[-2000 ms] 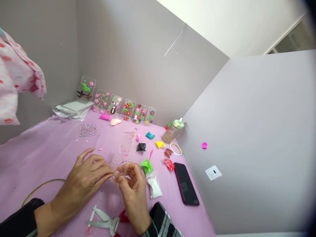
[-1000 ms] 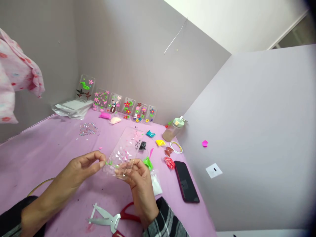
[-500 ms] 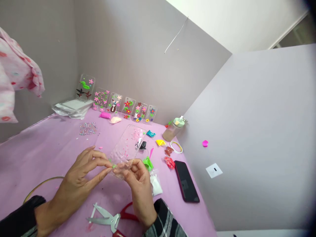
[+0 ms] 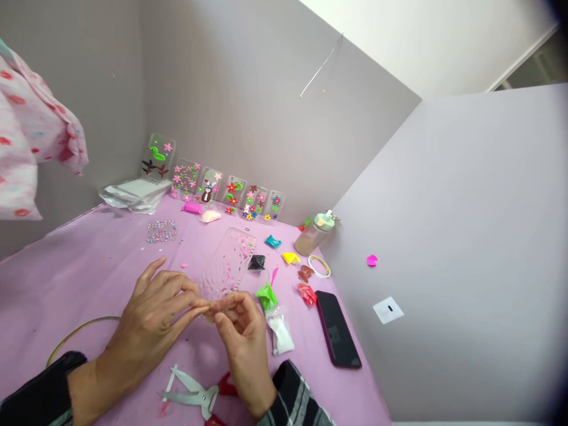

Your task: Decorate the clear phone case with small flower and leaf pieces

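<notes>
My left hand is closed, thumb and forefinger pinching a tiny bit of green clay. My right hand has its fingers curled, the forefinger tip reaching the left fingertips; what they hold, if anything, is hidden. Just beyond both hands is a clear phone case, dotted with small pink pieces, its near end partly behind my fingers. Below the hands lie open scissors with red handles. Right of my right hand are a green clay packet and a white clay packet.
Decorated clear cases lean along the wall. A dark phone lies near the right edge, with a red packet, tape roll and bottle beyond. Small beads sit at left, with a hoop by my left wrist.
The phone case has shifted left and lower, leaving the black packet more exposed. My right hand has moved slightly left, its thumb now apart from the case.
</notes>
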The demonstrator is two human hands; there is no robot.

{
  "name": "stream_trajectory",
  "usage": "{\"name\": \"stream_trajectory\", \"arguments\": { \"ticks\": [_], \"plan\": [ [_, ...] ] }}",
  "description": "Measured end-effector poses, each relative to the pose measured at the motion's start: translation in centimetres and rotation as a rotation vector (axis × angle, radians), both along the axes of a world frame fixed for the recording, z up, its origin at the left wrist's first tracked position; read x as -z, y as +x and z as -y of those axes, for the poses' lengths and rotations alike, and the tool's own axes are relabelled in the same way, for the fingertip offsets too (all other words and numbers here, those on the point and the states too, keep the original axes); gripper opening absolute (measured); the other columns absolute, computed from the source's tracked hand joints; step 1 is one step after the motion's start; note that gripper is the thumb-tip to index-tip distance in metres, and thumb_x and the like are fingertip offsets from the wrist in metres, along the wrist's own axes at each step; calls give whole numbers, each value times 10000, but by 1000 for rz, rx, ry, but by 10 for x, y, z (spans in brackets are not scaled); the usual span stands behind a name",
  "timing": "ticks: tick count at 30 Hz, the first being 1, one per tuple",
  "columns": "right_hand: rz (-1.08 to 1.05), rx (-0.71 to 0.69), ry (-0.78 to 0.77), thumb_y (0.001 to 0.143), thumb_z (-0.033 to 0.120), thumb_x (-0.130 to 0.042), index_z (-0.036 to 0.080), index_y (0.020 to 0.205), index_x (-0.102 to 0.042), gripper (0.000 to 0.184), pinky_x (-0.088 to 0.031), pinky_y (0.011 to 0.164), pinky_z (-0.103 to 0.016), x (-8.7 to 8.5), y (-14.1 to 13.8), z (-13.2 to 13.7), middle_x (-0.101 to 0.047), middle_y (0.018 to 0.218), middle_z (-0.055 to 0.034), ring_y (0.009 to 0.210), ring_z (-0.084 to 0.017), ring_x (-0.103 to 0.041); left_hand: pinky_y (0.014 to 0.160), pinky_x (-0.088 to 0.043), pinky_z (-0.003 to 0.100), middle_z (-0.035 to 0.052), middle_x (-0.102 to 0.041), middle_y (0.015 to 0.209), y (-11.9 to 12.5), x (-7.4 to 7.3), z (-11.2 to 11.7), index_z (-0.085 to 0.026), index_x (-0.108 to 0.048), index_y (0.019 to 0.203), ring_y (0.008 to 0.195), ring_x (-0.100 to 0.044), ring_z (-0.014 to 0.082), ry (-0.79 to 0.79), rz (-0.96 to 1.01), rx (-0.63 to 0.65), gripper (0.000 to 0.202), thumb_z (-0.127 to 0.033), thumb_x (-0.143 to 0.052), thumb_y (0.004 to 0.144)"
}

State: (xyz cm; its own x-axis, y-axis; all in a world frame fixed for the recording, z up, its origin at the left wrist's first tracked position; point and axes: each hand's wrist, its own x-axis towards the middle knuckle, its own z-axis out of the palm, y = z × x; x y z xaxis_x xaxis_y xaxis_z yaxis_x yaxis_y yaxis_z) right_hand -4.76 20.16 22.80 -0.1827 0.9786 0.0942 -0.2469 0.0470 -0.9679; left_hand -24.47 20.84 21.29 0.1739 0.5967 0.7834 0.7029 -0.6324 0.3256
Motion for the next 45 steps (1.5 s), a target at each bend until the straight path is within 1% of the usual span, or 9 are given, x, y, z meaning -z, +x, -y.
{"name": "stream_trajectory", "arguments": {
  "ticks": [10, 13, 19, 25, 29, 34, 37, 42, 45],
  "plan": [
    [81, 54, 58, 972, 442, -884, 249, 997, -761, 231, -650, 879, -337, 0, -4, 9, -829, 995, -40, 947, -222, -811, 1319, -333, 467, -47, -735, 945, 10, -8, 5, -319, -677, 995, 937, -698, 226, 31, 60, -41, 128, -235, -639, 1083],
    [7, 36, 26, 939, 477, -921, 252, 988, -760, 280, -664, 885, -342, -2, -4, 7, -841, 997, -41, 948, -223, -821, 1300, -361, 498, -50, -737, 944, 11, -4, 3, -319, -659, 983, 927, -698, 229, 3, 90, -53, 115, -248, -636, 1071],
    [-142, -33, -86, 852, 513, -1001, 249, 988, -725, 406, -696, 986, -448, -5, -1, -2, -872, 1027, -63, 935, -254, -849, 1251, -448, 490, -47, -787, 970, 1, 9, -2, -351, -724, 1022, 953, -741, 233, -90, 181, -9, 126, -379, -638, 1110],
    [-206, -19, -117, 808, 512, -1024, 252, 982, -730, 429, -707, 966, -450, -5, 1, -5, -866, 1008, -49, 967, -275, -861, 1367, -345, 419, -101, -811, 1058, -3, 4, 1, -381, -783, 1125, 1049, -749, 186, -73, 132, 29, 189, -316, -609, 1159],
    [-125, -4, -68, 881, 482, -974, 250, 1005, -727, 361, -699, 995, -440, -4, 0, -1, -859, 1046, -52, 997, -257, -849, 1420, -328, 503, -108, -790, 1004, -3, 1, 2, -378, -802, 1052, 1014, -753, 172, -8, 81, -58, 230, -287, -608, 1138],
    [90, 77, 76, 994, 351, -822, 258, 1016, -715, 144, -667, 916, -373, 3, -5, 9, -817, 1015, -46, 964, -235, -812, 1442, -284, 626, -75, -801, 982, -5, 1, 3, -362, -777, 1011, 1015, -763, 224, -44, -43, -23, 243, -274, -576, 1117],
    [237, 75, 153, 1040, 272, -710, 254, 1064, -705, 31, -648, 956, -396, 9, -5, 13, -811, 1069, -72, 1015, -247, -794, 1418, -282, 605, -50, -791, 973, -1, 0, 4, -337, -734, 984, 1005, -752, 248, -60, -23, -11, 215, -274, -577, 1116],
    [362, 76, 207, 1065, 242, -628, 249, 1095, -681, 61, -647, 963, -427, 15, -3, 16, -798, 1070, -85, 992, -255, -769, 1368, -282, 472, -48, -767, 983, 8, -4, 5, -313, -701, 986, 1026, -727, 233, -51, -49, 21, 181, -222, -581, 1086],
    [352, 82, 225, 1052, 236, -638, 244, 1090, -686, 61, -653, 942, -409, 16, -4, 16, -799, 1049, -74, 962, -243, -766, 1373, -259, 463, -27, -738, 1010, 11, -4, 6, -293, -675, 987, 1062, -698, 232, -53, -56, 9, 173, -202, -566, 1086]
  ]
}}
